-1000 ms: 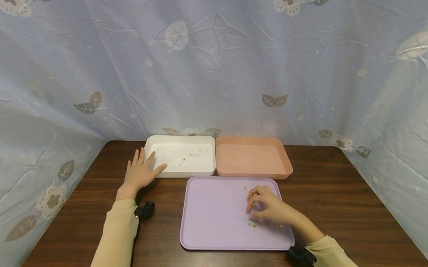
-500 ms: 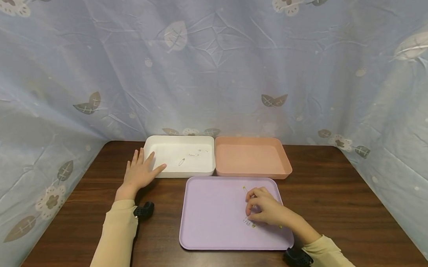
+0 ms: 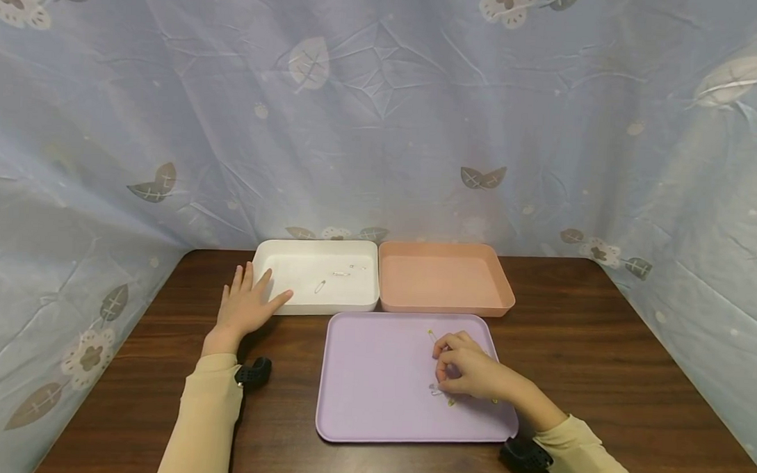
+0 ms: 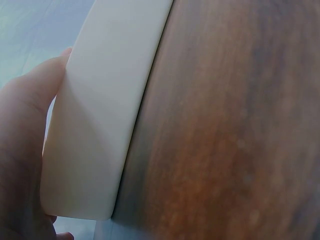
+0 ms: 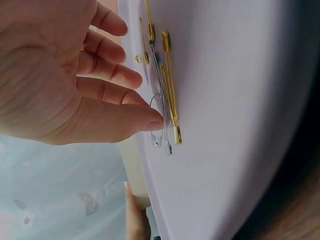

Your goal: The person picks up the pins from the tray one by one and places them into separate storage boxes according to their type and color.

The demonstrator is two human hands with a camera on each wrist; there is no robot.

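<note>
My right hand (image 3: 470, 368) is over the right part of the lilac tray (image 3: 372, 421). In the right wrist view its thumb and index finger pinch a silver safety pin (image 5: 157, 141), which lies against a cluster with another silver pin (image 5: 168, 149) and several gold safety pins (image 5: 170, 75). The hand hides part of this cluster from the head view. My left hand (image 3: 244, 312) rests with spread, straight fingers on the left end of the white tray (image 3: 326, 309), its thumb at the front rim. Several silver safety pins (image 3: 341, 273) lie inside that white tray.
A pink tray (image 3: 446, 277) stands right of the white one, both behind the lilac tray on a dark wooden table (image 3: 600, 355). One gold pin (image 3: 431, 331) lies apart, beyond the right fingers. A patterned curtain (image 3: 382, 125) hangs behind.
My right thumb and fingers have closed together at the pins, and the silver pins beside the fingertips have shifted slightly. The left hand stays on the white tray.
</note>
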